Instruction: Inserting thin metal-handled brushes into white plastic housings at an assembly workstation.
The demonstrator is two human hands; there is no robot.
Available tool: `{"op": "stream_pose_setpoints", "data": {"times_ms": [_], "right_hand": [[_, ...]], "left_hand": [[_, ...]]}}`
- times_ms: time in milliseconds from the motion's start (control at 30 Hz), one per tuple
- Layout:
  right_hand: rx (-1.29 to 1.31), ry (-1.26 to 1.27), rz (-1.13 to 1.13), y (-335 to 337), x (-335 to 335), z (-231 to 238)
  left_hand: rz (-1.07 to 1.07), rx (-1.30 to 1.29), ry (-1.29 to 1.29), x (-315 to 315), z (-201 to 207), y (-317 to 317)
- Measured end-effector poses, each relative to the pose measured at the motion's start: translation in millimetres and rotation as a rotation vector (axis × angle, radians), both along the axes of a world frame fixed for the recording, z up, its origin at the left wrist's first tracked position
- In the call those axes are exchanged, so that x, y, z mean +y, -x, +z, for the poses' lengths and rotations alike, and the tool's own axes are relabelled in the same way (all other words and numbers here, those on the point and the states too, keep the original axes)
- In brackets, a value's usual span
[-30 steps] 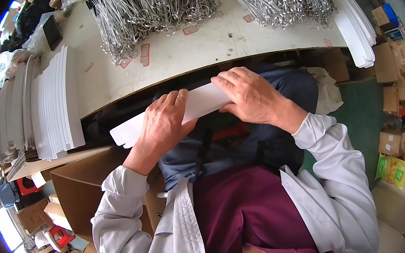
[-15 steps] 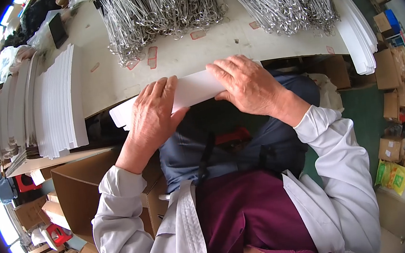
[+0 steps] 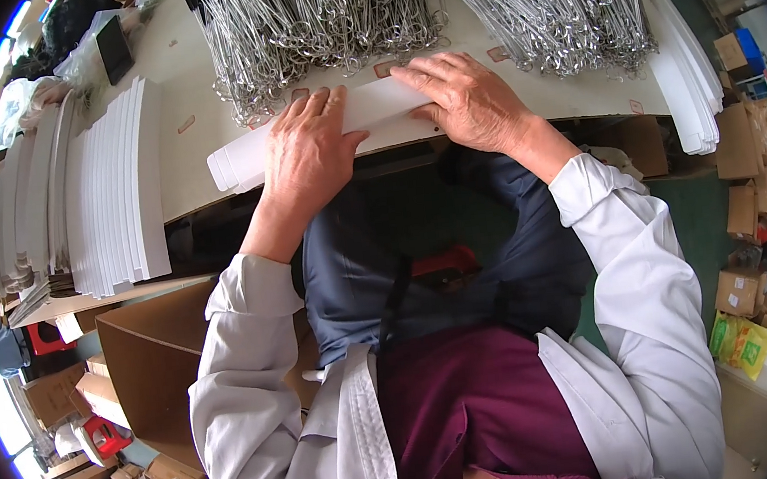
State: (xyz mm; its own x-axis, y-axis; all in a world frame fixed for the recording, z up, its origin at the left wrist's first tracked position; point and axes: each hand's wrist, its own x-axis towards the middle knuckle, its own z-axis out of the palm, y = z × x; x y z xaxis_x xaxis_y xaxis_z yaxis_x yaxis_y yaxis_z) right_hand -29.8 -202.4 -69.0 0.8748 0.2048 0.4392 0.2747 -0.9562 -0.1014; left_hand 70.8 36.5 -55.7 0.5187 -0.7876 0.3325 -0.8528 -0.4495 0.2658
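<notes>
A long, narrow white paper box (image 3: 379,104) lies at the near edge of the table, slanting up toward the right. My left hand (image 3: 308,146) grips it near its left end, fingers over the top and thumb along the near side. Around its right part closes my right hand (image 3: 472,101), which hides that end. Small flaps show at the box's left tip. Whether the box is fully folded or still flat underneath, I cannot tell.
Two large bundles of metal wires with looped ends (image 3: 317,50) lie across the far side of the table (image 3: 197,156). White flat cartons (image 3: 116,188) stand stacked at the left, with more white cartons (image 3: 686,77) at the right edge. A brown cardboard box (image 3: 159,375) stands below left.
Both hands have moved farther from my body with the white box, from over my lap onto the table's near edge. The grip looks the same.
</notes>
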Motion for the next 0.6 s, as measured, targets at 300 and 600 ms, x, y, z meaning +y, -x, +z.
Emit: {"op": "stream_pose_setpoints", "data": {"times_ms": [300, 600], "right_hand": [[0.019, -0.062, -0.018, 8.4, 1.0, -9.3], [0.109, 0.015, 0.008, 20.0, 4.4, -6.6]], "left_hand": [[0.012, -0.064, 0.063, -2.0, -19.9, -1.2], [0.034, -0.075, 0.003, 38.1, -25.3, 4.3]]}}
